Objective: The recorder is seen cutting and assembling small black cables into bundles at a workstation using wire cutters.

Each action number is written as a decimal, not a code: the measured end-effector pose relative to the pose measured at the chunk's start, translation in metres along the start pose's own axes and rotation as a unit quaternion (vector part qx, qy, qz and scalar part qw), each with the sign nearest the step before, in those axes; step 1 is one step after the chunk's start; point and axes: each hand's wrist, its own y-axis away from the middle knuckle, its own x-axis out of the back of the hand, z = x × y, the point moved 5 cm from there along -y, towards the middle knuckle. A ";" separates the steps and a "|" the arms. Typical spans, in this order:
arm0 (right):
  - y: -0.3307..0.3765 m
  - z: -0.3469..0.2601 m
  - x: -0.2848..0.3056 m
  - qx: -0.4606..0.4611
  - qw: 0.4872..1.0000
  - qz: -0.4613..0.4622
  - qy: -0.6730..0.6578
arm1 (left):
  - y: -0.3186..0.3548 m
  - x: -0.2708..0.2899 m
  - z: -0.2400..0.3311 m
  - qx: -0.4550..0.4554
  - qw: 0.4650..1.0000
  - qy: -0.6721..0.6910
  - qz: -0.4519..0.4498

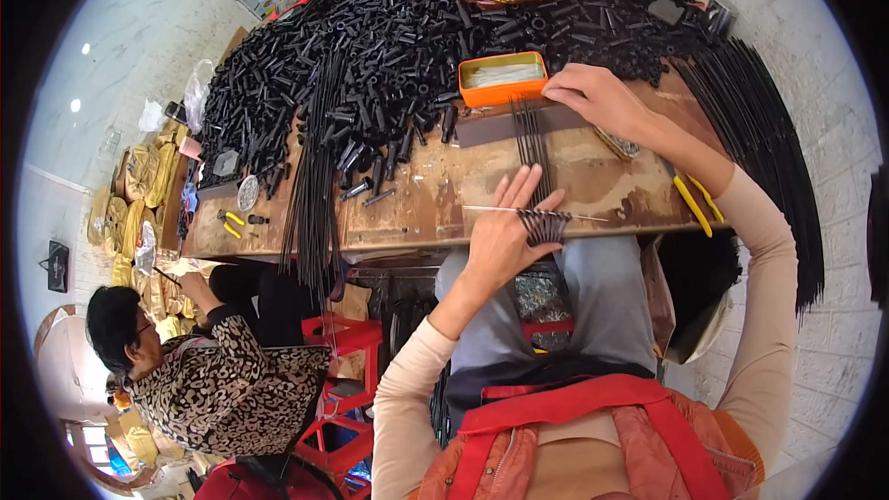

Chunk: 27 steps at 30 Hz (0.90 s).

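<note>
My left hand [505, 231] rests at the near edge of the wooden workbench [435, 199], fingers spread over the ends of a small row of thin black rods [533, 153] threaded on a thin metal wire [574, 215]. My right hand [593, 97] lies flat farther back, pressing on the bench beside the rods' far ends, next to an orange tray [503, 77] of thin pale pins. Neither hand grips anything that I can see.
A big heap of short black tubes [389, 46] covers the bench's back. Long black rods [315, 176] hang over the front edge, more [769, 148] fan out at right. Yellow-handled pliers [693, 199] lie at right. A person in a spotted top [222, 380] sits at left.
</note>
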 end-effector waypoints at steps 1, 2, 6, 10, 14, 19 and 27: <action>-0.011 0.012 -0.008 0.004 1.000 -0.019 0.023 | 0.001 -0.004 -0.004 0.001 1.000 0.020 -0.007; -0.024 0.019 -0.013 -0.006 1.000 -0.009 0.000 | 0.001 -0.006 -0.006 -0.006 0.999 0.032 -0.008; -0.069 0.054 -0.051 0.009 0.996 -0.038 0.080 | -0.016 0.001 0.007 -0.006 0.995 -0.025 -0.095; -0.088 0.078 -0.086 -0.004 0.972 -0.124 0.198 | -0.021 -0.010 -0.004 -0.013 0.992 -0.073 -0.101; -0.093 0.071 -0.077 -0.058 0.985 -0.101 0.128 | -0.016 -0.014 -0.012 -0.024 0.991 -0.070 -0.115; -0.097 0.068 -0.084 0.052 0.982 -0.080 0.164 | -0.017 -0.014 -0.012 -0.028 0.991 -0.088 -0.099; -0.091 0.035 -0.047 0.043 0.985 -0.053 0.160 | -0.018 -0.006 -0.004 -0.017 0.993 -0.048 -0.108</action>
